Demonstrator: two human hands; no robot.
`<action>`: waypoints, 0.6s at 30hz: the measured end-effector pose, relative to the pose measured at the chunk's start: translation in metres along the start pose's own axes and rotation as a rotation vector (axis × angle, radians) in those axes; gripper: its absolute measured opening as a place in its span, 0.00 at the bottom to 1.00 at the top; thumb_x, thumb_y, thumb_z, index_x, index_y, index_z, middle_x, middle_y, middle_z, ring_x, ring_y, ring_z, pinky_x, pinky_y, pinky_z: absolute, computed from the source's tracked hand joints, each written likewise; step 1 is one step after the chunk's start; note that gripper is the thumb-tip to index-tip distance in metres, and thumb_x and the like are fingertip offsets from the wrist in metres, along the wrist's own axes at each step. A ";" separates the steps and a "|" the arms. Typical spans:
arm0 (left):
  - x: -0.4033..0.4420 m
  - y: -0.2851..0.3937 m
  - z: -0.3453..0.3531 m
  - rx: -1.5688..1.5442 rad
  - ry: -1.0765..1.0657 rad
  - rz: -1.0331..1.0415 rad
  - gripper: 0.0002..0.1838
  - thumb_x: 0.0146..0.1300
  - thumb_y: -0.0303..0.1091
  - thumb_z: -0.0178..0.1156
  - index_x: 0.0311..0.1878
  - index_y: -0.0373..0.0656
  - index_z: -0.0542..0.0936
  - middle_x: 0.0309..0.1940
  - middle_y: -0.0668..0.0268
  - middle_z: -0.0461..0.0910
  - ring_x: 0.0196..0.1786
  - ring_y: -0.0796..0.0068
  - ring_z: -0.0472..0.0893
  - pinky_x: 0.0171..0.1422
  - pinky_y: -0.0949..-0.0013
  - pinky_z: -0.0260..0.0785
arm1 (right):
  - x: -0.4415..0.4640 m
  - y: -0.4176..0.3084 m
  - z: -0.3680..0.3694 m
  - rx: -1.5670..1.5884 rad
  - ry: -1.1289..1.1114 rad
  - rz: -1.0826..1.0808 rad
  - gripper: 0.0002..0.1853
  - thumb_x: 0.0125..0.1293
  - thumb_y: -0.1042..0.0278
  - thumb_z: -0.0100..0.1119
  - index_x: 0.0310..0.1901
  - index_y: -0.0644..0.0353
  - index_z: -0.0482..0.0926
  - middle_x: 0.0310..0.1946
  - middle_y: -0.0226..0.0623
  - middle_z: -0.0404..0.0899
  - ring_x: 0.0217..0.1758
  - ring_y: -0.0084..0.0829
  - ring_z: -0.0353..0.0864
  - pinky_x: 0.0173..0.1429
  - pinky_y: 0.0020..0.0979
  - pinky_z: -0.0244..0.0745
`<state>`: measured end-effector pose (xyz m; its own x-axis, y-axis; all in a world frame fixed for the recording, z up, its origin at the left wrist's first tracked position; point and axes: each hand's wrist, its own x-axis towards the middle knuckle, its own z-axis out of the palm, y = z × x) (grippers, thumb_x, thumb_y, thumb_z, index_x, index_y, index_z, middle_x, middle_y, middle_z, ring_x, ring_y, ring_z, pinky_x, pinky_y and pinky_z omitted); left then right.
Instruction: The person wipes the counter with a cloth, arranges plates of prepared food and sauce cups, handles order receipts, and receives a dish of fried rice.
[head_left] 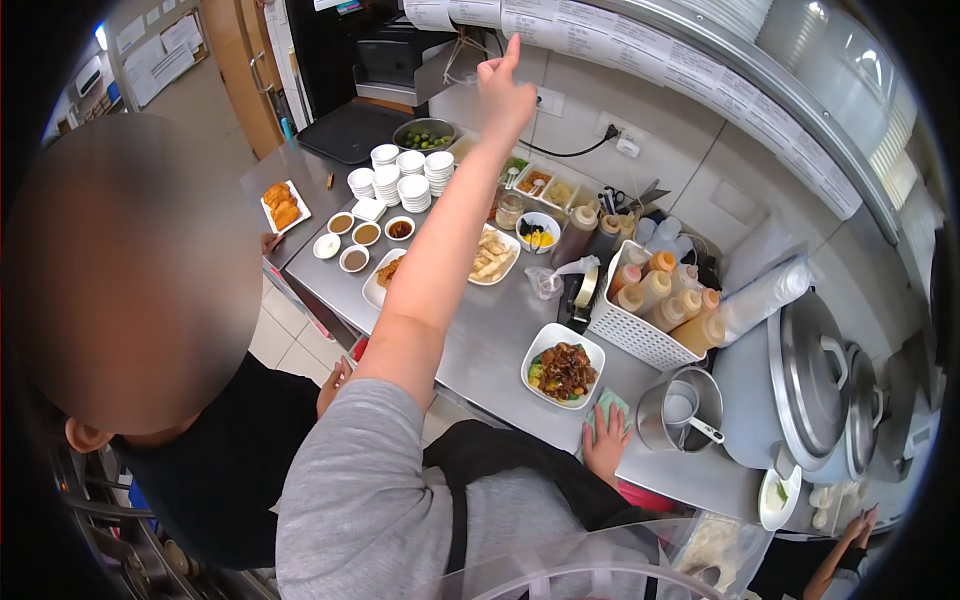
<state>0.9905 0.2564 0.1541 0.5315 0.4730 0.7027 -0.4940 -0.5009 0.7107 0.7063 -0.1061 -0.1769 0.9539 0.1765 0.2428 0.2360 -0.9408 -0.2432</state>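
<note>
My left hand (507, 92) is raised over the counter with its index finger stretched out, near the row of printed slips (590, 30) on the rail; nothing shows in it. Flat on a green cloth (612, 405) at the counter's front edge lies my right hand (605, 445), fingers spread. Just behind it sits a square white bowl (563, 366) of dark glazed meat and green vegetables. Below my left forearm are a white dish of pale strips (492, 256) and a partly hidden dish of fried food (388, 272).
A person in black (215, 450) stands at left, near fried pieces (283, 205). Stacked white cups (413, 190) and sauce cups (366, 233) are behind. To the right are a bottle basket (640, 338), a metal pot (655, 420), large lidded pots (815, 375) and another person's hands (858, 527).
</note>
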 end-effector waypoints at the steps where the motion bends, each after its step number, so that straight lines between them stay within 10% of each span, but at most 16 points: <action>1: 0.001 0.000 0.001 -0.008 0.010 0.013 0.38 0.40 0.23 0.54 0.60 0.61 0.66 0.44 0.58 0.62 0.47 0.61 0.66 0.53 0.67 0.61 | -0.001 0.000 0.000 0.002 0.007 -0.006 0.24 0.56 0.56 0.50 0.57 0.47 0.67 0.61 0.40 0.57 0.66 0.43 0.51 0.64 0.56 0.40; 11: -0.011 0.008 -0.004 -0.092 -0.004 -0.043 0.35 0.40 0.24 0.54 0.59 0.55 0.67 0.43 0.59 0.63 0.41 0.66 0.70 0.48 0.69 0.63 | 0.000 0.000 -0.002 0.004 -0.001 -0.001 0.24 0.57 0.57 0.50 0.56 0.47 0.67 0.61 0.40 0.57 0.66 0.43 0.51 0.64 0.56 0.40; 18: -0.137 -0.031 -0.028 -0.079 -0.635 -0.425 0.16 0.56 0.40 0.55 0.43 0.39 0.77 0.29 0.64 0.78 0.31 0.78 0.76 0.38 0.73 0.68 | 0.005 -0.004 -0.004 -0.055 -0.040 0.021 0.26 0.58 0.54 0.48 0.60 0.47 0.62 0.62 0.41 0.55 0.66 0.45 0.50 0.65 0.55 0.39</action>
<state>0.9132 0.2274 0.0366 0.9682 0.0939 0.2317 -0.1936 -0.3047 0.9326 0.7090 -0.1025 -0.1711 0.9655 0.1666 0.2001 0.2060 -0.9588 -0.1956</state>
